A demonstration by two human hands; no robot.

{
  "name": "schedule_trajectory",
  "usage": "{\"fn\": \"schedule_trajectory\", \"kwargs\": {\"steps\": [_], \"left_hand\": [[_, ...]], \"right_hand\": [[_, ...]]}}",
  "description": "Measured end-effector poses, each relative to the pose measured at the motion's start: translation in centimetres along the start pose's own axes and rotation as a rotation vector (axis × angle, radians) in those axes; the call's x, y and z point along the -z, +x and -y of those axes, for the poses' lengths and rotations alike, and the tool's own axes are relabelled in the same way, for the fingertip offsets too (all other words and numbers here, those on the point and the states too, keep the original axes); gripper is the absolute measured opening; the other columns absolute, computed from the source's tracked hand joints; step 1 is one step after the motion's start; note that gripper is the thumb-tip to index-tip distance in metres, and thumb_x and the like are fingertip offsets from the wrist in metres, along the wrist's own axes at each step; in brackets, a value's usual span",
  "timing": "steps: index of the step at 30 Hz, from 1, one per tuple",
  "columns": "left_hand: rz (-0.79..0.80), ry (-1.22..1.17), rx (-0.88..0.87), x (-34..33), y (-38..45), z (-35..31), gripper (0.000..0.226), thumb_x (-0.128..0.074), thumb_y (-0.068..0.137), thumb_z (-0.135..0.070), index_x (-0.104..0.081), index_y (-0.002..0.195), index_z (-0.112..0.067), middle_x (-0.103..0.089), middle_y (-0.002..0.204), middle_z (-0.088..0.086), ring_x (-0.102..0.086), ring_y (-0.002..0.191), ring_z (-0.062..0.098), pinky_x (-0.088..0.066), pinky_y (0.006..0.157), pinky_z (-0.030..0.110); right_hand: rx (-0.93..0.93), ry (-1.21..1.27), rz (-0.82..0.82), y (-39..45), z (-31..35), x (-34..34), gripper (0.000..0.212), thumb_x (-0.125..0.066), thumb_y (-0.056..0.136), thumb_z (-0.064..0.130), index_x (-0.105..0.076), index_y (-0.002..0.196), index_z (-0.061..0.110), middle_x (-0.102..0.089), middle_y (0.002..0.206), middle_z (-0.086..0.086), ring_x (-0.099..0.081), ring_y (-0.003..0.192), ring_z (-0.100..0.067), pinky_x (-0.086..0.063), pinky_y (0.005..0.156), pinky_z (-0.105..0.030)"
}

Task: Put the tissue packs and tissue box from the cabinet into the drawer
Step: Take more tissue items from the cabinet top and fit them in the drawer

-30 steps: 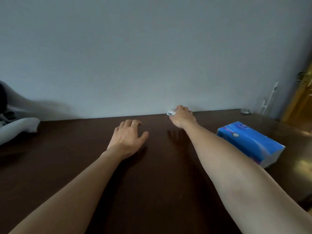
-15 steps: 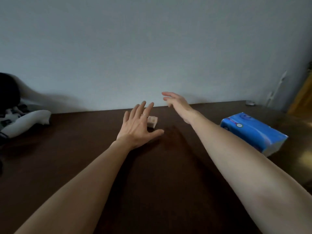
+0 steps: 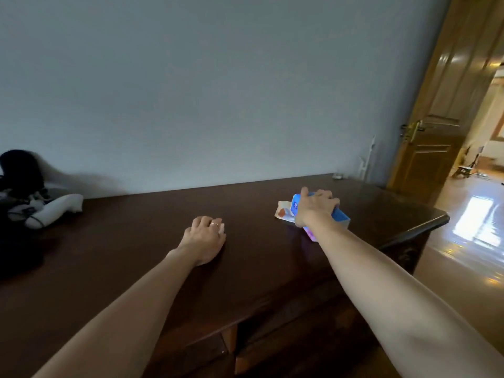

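While left hand (image 3: 205, 239) rests — right hand (image 3: 313, 208) grips tissue box (image 3: 339, 216).

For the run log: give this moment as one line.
right hand: grips blue tissue pack | left hand: over small tissue pack | white-orange pack: beside blue pack | all on cabinet top

Two hands (image 3: 205, 239) (image 3: 313, 207), two small tissue packs (image 3: 221, 227) (image 3: 283, 211), one blue tissue box (image 3: 339, 215), one cabinet (image 3: 136, 241)
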State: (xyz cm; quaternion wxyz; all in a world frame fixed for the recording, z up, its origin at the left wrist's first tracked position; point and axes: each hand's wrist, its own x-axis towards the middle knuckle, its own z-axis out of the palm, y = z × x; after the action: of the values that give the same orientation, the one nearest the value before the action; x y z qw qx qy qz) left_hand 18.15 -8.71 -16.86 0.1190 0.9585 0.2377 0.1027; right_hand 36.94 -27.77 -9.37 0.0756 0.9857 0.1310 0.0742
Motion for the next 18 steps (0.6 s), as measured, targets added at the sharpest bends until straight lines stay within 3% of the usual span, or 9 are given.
{"fn": "schedule_trajectory", "kwargs": {"steps": [2,4,6,9,12,14,18], "left_hand": [[-0.022,0.004,-0.018,-0.1,-2.9,-0.5,0.063,-0.039,0.101,-0.055,-0.034,0.153,-0.022,-0.036,0.151,0.005,-0.024,0.143,0.027,-0.029,0.113,0.046],[-0.072,0.01,-0.031,0.0,-5.6,-0.6,0.067,-0.044,0.097,-0.062,-0.038,0.151,-0.023,-0.041,0.146,0.004,-0.028,0.139,0.027,-0.03,0.111,0.044],[-0.106,0.023,-0.038,0.2,-8.0,-0.7,0.069,-0.045,0.094,-0.065,-0.042,0.149,-0.023,-0.045,0.141,0.004,-0.032,0.136,0.027,-0.031,0.108,0.043],[-0.176,0.044,-0.042,0.6,-11.5,-1.1,0.07,-0.043,0.092,-0.07,-0.045,0.145,-0.024,-0.05,0.136,0.005,-0.037,0.13,0.027,-0.033,0.105,0.042],[-0.307,-0.057,0.01,1.3,-15.5,-1.1,0.067,-0.042,0.093,-0.069,-0.043,0.143,-0.024,-0.051,0.134,0.009,-0.04,0.127,0.031,-0.035,0.103,0.044],[-0.392,-0.128,0.048,1.6,-18.5,-0.9,0.067,-0.044,0.094,-0.066,-0.041,0.144,-0.022,-0.05,0.134,0.011,-0.041,0.125,0.033,-0.036,0.102,0.045],[-0.623,-0.218,0.112,0.8,-25.1,-1.2,0.062,-0.048,0.094,-0.061,-0.048,0.14,-0.018,-0.055,0.128,0.01,-0.048,0.117,0.031,-0.041,0.094,0.043]], "right_hand": [[-0.036,0.076,-0.018,-1.4,-1.4,0.2,0.098,-0.066,0.076,0.074,-0.034,0.149,0.018,-0.048,0.143,-0.019,-0.042,0.129,-0.035,-0.037,0.101,-0.05],[-0.076,0.167,0.002,-3.1,-2.9,0.0,0.107,-0.058,0.069,0.089,-0.038,0.15,0.023,-0.041,0.152,-0.019,-0.033,0.141,-0.038,-0.028,0.109,-0.063],[-0.066,0.317,0.073,-5.3,-4.3,-0.3,0.1,-0.063,0.066,0.082,-0.034,0.151,0.039,-0.033,0.158,-0.021,-0.026,0.147,-0.042,-0.022,0.113,-0.07],[0.044,0.457,0.122,-9.3,-5.0,-0.4,0.095,-0.071,0.063,0.063,-0.031,0.148,0.052,-0.04,0.154,-0.017,-0.045,0.137,-0.041,-0.043,0.109,-0.05],[0.161,0.484,0.071,-13.9,-3.3,-0.4,0.095,-0.07,0.068,0.06,-0.024,0.15,0.055,-0.042,0.153,-0.012,-0.044,0.135,-0.039,-0.044,0.105,-0.047],[0.237,0.567,-0.05,-17.5,-1.5,-1.2,0.094,-0.069,0.069,0.059,-0.023,0.151,0.052,-0.045,0.147,-0.013,-0.042,0.133,-0.038,-0.043,0.102,-0.048],[0.28,0.828,-0.465,-26.2,2.0,-4.8,0.097,-0.073,0.069,0.054,-0.026,0.154,0.043,-0.048,0.135,-0.015,-0.049,0.117,-0.037,-0.049,0.091,-0.047]]}}
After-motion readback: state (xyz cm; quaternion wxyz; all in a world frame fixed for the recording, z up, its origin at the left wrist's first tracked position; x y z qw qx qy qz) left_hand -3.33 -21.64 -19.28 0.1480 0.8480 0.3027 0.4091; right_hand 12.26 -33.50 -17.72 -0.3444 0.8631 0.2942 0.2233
